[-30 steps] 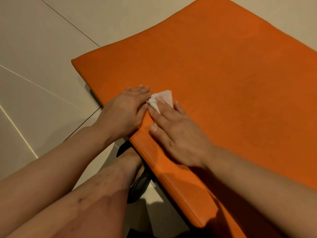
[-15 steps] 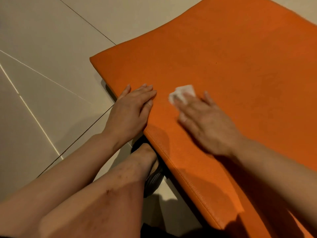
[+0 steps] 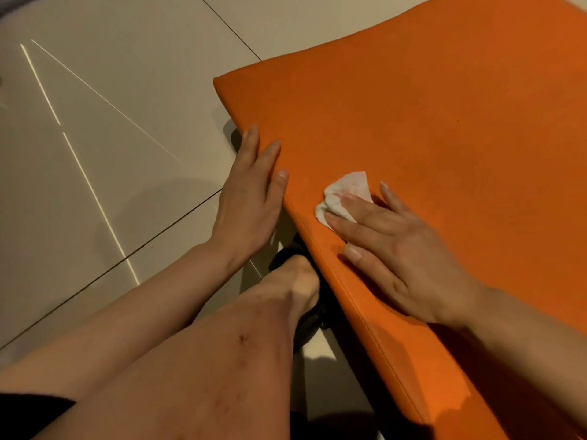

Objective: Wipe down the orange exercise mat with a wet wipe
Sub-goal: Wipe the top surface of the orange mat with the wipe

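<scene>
- Head view shows the right hand (image 3: pixel 400 249) pressing the wet wipe (image 3: pixel 344 193) flat on the orange mat (image 3: pixel 444 122), fingers (image 3: pixel 346 225) straight, wipe bunched under the fingertips.
- Since a second ago the wipe has slid away from the left hand (image 3: pixel 251 198), out from the near edge and back toward it: the stroke is underway.
- Left hand stays braced on the mat's edge, fingers straight, holding nothing.
- Most of the mat's far surface likely still needs wiping.
</scene>
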`<state>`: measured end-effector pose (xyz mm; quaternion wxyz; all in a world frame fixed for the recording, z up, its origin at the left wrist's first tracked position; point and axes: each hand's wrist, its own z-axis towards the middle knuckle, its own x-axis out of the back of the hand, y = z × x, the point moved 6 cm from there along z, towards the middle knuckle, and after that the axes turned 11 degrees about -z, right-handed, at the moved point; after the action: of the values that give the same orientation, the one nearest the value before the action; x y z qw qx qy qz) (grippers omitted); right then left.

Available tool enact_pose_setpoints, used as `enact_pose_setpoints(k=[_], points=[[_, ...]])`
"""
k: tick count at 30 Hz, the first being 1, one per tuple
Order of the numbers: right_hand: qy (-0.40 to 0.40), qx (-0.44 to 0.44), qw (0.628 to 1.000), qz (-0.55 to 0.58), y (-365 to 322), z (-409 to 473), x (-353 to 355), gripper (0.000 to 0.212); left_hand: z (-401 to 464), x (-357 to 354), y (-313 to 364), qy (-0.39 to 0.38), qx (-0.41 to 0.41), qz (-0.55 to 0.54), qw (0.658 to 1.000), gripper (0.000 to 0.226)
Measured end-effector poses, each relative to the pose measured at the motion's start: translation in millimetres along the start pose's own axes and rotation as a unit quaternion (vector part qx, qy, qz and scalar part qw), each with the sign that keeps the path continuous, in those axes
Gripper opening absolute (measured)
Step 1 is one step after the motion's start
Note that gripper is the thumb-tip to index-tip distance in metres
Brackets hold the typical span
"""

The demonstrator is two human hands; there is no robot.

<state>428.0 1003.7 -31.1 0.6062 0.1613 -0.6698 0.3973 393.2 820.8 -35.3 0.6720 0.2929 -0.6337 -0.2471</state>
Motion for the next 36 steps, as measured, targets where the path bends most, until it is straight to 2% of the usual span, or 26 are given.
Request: enact_pose_setpoints(k=[6, 9, 13, 18, 21, 23, 26, 29, 32, 34, 36], points=[[-0.036, -0.021, 0.998, -0.045, -18.2, 85.4, -15.0, 0.074, 5.7, 0.8, -15.2, 0.048, 0.073, -0.076, 0.993, 0.043], [-0.048, -0.018, 0.998, -0.025, -19.5, 59.6, -11.0, 0.070, 4.6, 4.8, -25.0, 0.050, 0.112, -0.126, 0.984, 0.046], [-0.061, -0.015, 0.998, -0.027, -17.4, 7.0, 1.2, 0.060, 7.2, 9.2, -26.1, 0.043, 0.088, -0.142, 0.985, 0.047], [-0.065, -0.051, 0.995, -0.056, -10.9, 67.6, -9.2, 0.069, 5.7, 9.1, -31.1, 0.023, 0.096, -0.118, 0.988, 0.047], [-0.106, -0.088, 0.988, -0.064, 2.2, 112.5, -24.3, 0.058, 3.2, 0.8, -23.5, -0.015, 0.050, -0.070, 0.996, 0.045], [-0.106, -0.083, 0.989, -0.058, 4.5, 111.0, -23.2, 0.059, 4.0, -1.4, -19.5, -0.025, 0.034, -0.045, 0.998, 0.045], [-0.063, -0.061, 0.995, -0.051, -3.6, 64.3, -5.6, 0.074, 6.2, 3.7, -16.3, -0.025, 0.024, -0.007, 0.999, 0.045], [-0.082, -0.068, 0.992, -0.065, -1.9, 37.3, -2.8, 0.072, 11.2, 10.2, -12.8, -0.053, -0.009, 0.037, 0.998, 0.045], [-0.089, -0.115, 0.987, -0.074, 17.0, 74.6, -10.7, 0.073, 21.1, 10.7, -9.3, -0.077, -0.019, 0.053, 0.995, 0.047], [-0.101, -0.157, 0.980, -0.075, 34.6, 100.0, -16.5, 0.062, 28.3, 5.9, -3.9, -0.086, -0.011, 0.032, 0.996, 0.048], [-0.107, -0.163, 0.978, -0.071, 44.5, 102.3, -15.4, 0.060, 36.4, -0.4, 1.0, -0.101, -0.002, 0.021, 0.995, 0.050]])
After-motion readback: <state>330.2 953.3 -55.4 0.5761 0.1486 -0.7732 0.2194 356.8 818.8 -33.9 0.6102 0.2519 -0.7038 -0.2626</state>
